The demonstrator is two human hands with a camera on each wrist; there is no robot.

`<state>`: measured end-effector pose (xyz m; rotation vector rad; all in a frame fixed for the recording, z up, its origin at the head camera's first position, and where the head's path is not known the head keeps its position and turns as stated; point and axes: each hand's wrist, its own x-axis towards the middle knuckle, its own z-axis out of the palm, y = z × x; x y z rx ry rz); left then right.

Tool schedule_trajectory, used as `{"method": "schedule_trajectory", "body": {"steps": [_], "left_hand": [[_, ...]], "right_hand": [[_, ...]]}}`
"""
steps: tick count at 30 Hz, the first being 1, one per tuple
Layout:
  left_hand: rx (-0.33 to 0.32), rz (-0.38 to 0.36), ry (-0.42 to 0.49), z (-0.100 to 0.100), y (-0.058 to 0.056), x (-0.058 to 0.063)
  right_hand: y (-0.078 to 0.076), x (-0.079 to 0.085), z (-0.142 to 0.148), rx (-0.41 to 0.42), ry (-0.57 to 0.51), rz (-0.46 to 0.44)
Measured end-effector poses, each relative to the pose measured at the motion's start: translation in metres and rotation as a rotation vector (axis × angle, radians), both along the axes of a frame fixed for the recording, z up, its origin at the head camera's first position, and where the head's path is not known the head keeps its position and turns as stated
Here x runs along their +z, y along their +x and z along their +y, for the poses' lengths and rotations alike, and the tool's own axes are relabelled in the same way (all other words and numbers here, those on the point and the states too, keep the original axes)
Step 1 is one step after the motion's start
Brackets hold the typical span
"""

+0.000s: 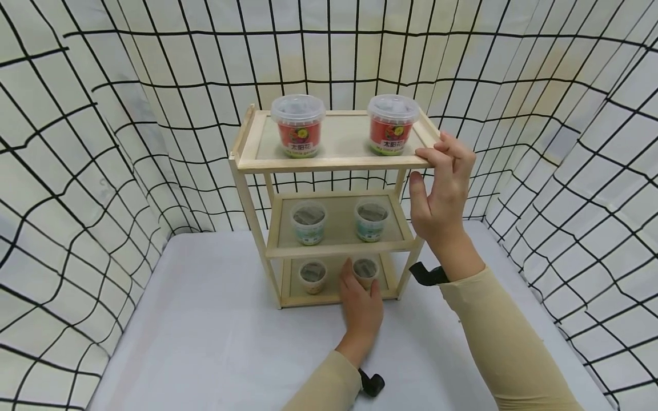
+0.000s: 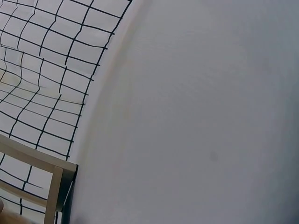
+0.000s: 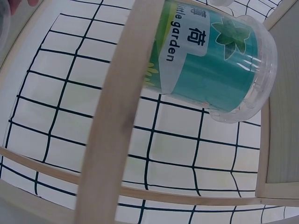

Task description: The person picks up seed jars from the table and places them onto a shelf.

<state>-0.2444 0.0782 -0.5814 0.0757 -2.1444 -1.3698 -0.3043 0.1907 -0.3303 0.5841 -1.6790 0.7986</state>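
A three-tier wooden shelf rack (image 1: 329,168) stands on the white table. My right hand (image 1: 443,185) holds its top tier at the front right corner, fingers over the edge and thumb below. On the bottom tier, my left hand (image 1: 361,308) grips the right small plastic cup (image 1: 365,269), fingers on its left side and thumb at its right. A matching cup (image 1: 313,275) sits to its left. The middle tier bears two teal-labelled lidded cups, a left one (image 1: 309,222) and a right one (image 1: 371,221); a teal cup (image 3: 210,56) shows close in the right wrist view.
Two red-labelled lidded cups, left (image 1: 300,134) and right (image 1: 392,131), stand on the top tier. Black grid mesh (image 1: 205,142) over white sheeting surrounds the table (image 1: 205,319) at the back and sides.
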Motion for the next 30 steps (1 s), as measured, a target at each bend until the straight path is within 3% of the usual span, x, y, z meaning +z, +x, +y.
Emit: {"method": "schedule_trajectory", "body": {"steps": [6, 13, 22, 30], "left_hand": [[0.015, -0.057, -0.027, 0.0000, 0.0004, 0.0016], [-0.039, -0.112, 0.014, -0.0027, 0.0035, 0.0022], [0.000, -0.076, -0.014, -0.0034, -0.0017, 0.0015], [0.002, -0.112, -0.004, -0.0031, -0.0018, -0.0005]], "right_hand": [[-0.0009, -0.0006, 0.0004, 0.002, -0.001, 0.005], [-0.0002, 0.0001, 0.0000, -0.001, -0.001, 0.003], [-0.0009, 0.0006, 0.0001, 0.000, -0.001, 0.004], [-0.0010, -0.0006, 0.0006, -0.003, -0.003, 0.000]]}}
